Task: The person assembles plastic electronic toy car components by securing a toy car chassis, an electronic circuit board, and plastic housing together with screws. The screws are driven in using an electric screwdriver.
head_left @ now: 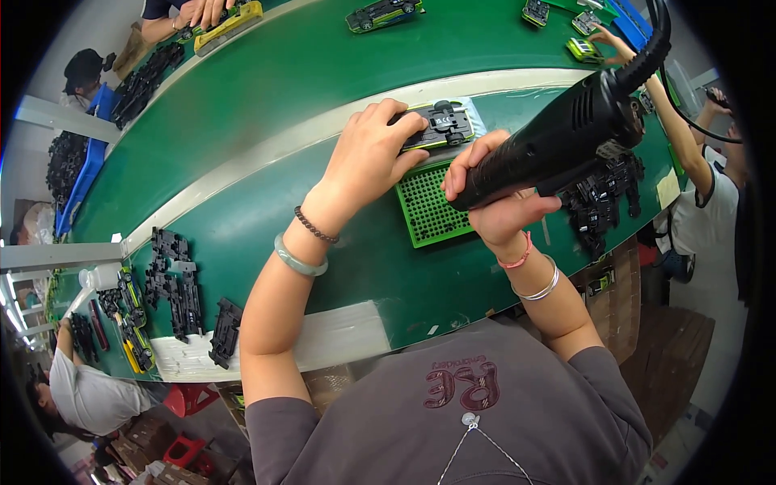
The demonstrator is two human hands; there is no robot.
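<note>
My left hand point(373, 149) is closed over one end of a toy car point(440, 125), which lies upside down with its black underside and wheels facing up. A pale blue cloth point(475, 120) shows beneath the car's far end. My right hand point(505, 194) is wrapped round a black corded electric screwdriver point(550, 141). Its cord rises at the upper right, and its tip is hidden behind the hand. Just below the car sits a bright green tray point(416, 218) with rows of small holes, many holding dark screws. My right hand partly covers the tray.
Black car chassis parts point(602, 198) are heaped to the right, and more chassis parts point(174, 283) lie at the left. A pale strip point(242, 149) divides the green table point(267, 218). Another toy car point(384, 14) lies beyond it. Co-workers' hands point(618, 44) work across the table.
</note>
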